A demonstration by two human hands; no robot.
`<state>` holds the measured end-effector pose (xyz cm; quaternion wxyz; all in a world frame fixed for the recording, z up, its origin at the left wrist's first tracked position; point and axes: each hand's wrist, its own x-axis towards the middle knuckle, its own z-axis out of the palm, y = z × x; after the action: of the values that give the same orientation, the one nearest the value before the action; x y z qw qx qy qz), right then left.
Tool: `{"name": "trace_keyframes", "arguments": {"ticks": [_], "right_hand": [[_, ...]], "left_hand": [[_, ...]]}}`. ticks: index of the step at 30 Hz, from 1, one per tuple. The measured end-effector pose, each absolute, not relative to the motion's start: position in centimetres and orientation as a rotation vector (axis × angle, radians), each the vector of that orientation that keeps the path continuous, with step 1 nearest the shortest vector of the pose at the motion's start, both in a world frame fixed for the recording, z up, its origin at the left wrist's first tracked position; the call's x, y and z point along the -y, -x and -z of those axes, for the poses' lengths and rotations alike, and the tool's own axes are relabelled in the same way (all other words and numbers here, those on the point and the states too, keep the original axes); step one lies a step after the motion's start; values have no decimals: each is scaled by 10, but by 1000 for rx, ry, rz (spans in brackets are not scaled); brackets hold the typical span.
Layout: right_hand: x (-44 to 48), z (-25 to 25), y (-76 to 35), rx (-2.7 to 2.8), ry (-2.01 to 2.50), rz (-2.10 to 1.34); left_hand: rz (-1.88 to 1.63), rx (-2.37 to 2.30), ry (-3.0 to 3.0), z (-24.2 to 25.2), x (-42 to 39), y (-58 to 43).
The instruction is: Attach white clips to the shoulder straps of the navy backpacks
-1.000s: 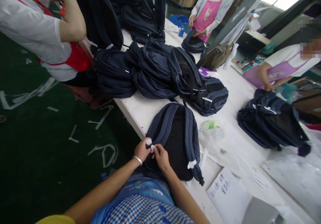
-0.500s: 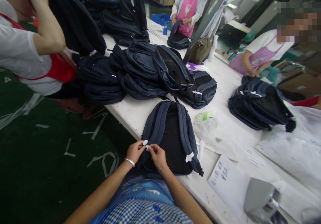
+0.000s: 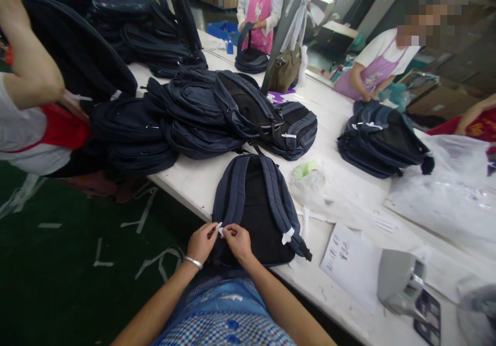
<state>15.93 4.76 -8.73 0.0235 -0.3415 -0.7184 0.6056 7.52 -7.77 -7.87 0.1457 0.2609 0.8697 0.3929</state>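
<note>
A navy and black backpack (image 3: 258,209) lies on the table in front of me, its back panel and two padded straps facing up. At the lower end of its left strap, my left hand (image 3: 202,242) pinches one end of a small white strip (image 3: 221,231). My right hand (image 3: 238,242) is closed beside it, thumb and finger on the same strip, fingertips almost touching. How the strip runs round the strap is hidden by my fingers. A second white strip (image 3: 288,236) sits fastened around the lower right strap.
Piled navy backpacks (image 3: 205,108) cover the table (image 3: 341,201) beyond, with another stack (image 3: 383,142) at right. A handwritten paper (image 3: 351,266), a grey tape dispenser-like device (image 3: 401,279) and clear plastic bags (image 3: 445,191) lie rightward. Co-workers stand left, behind and right.
The view has swung, so the scene sits farther left in the picture. Both my hands stay at the left strap, still pinching the white strip; its ends look slightly shifted.
</note>
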Motion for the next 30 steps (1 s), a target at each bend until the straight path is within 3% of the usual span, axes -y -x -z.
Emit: {"name": "trace_keyframes", "arguments": {"ticks": [21,30], "right_hand": [[-49,84,-159,2127,931,-1963],[-41,71,-161,2548,912,-1518]], "left_hand": [[-1104,-2350,-678,60,78,-78],[-957,-2285,-595,66,84,-64]]}}
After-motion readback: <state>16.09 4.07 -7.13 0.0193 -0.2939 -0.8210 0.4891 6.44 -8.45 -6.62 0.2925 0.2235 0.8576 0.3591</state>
